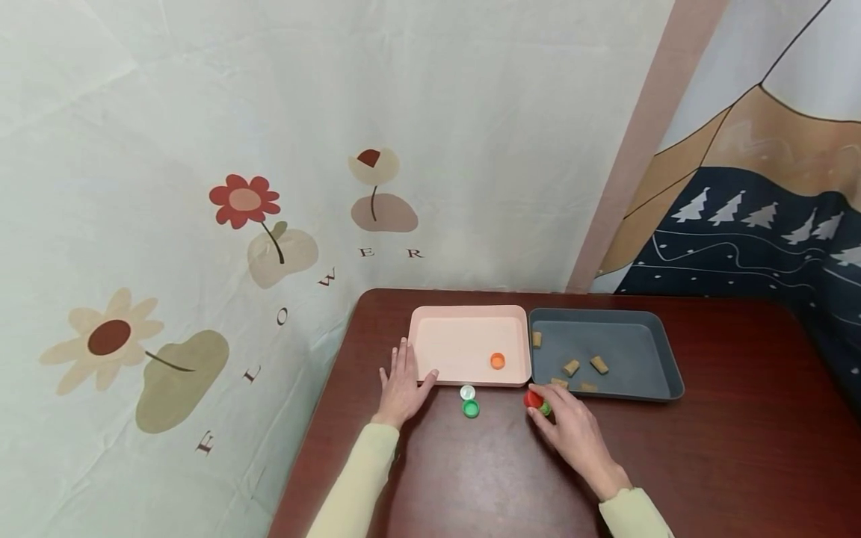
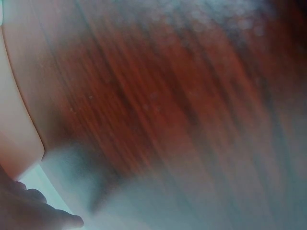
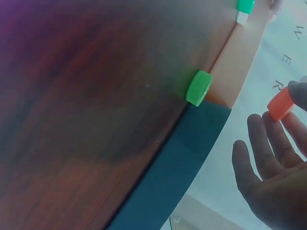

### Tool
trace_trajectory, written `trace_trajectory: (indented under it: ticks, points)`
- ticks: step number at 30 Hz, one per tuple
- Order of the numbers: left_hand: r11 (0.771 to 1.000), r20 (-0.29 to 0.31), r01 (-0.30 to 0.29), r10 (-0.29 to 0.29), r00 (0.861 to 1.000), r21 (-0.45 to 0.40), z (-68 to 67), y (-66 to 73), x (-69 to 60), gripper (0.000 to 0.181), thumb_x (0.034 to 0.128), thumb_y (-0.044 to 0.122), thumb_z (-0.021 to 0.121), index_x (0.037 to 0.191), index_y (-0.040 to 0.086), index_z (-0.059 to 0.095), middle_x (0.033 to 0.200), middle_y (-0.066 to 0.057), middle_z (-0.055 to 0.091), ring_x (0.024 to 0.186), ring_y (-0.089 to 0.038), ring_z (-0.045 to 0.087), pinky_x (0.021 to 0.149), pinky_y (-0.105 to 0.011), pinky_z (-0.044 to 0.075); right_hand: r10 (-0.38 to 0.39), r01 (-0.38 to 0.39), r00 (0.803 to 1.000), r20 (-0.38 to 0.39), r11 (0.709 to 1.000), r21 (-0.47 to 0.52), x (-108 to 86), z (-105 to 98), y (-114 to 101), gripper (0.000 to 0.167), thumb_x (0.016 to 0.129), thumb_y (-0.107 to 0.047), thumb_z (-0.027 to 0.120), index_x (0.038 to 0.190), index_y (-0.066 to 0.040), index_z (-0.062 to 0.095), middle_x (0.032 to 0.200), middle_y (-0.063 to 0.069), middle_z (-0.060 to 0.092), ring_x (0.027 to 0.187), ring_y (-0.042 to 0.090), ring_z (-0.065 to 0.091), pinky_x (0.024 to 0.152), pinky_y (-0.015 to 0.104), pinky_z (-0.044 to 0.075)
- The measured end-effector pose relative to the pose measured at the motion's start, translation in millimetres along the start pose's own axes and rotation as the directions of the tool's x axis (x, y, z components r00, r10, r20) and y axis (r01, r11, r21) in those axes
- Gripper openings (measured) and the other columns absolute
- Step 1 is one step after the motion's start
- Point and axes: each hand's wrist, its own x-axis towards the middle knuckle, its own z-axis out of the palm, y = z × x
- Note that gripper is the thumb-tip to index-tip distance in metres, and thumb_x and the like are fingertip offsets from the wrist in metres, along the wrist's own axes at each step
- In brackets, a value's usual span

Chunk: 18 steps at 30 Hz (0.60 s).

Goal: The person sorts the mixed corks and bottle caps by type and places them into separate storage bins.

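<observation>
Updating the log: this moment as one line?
Right hand: pinches red cap; left hand: at near-left corner of pink tray; pink tray: orange cap; table: white cap, green cap, lime cap; grey tray: corks

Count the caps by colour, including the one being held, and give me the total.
Green caps, on the table: 2
White cap, beside a green one: 1
Orange cap, in the pink tray: 1
Red cap, in the right hand: 1
Total: 5
</observation>
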Motion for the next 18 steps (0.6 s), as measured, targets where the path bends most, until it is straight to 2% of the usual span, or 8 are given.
trace_trajectory:
  ticks: [9,18]
  points:
    - [1.0,0.003,0.005,-0.005,1.0,0.002,-1.0,-0.9,-0.9,0.093,0.1021,0.061,0.047,0.164,-0.002,0.018,0.173,-0.014,0.01,0.157,-0.04,0.014,0.114,-0.076,0.017,0.006,-0.004,0.998,-0.059,1.0,0.031,29.4,7,2,0.044,0.085,-0.013,0.087,0.126,-0.007,0.071,0.113,0.008,0.069,0.091,0.026,0.07,0.072,0.045,0.059]
    - [1.0,0.005,0.004,-0.004,1.0,0.021,-0.8,-0.8,-1.5,0.093,0.1018,0.062,0.048,0.164,-0.001,0.017,0.173,-0.013,0.01,0.157,-0.04,0.014,0.114,-0.075,0.019,0.017,-0.015,0.999,-0.044,0.999,0.046,56.8,14,-2,0.042,0.089,-0.015,0.083,0.128,-0.007,0.069,0.119,0.01,0.067,0.091,0.026,0.068,0.075,0.046,0.058]
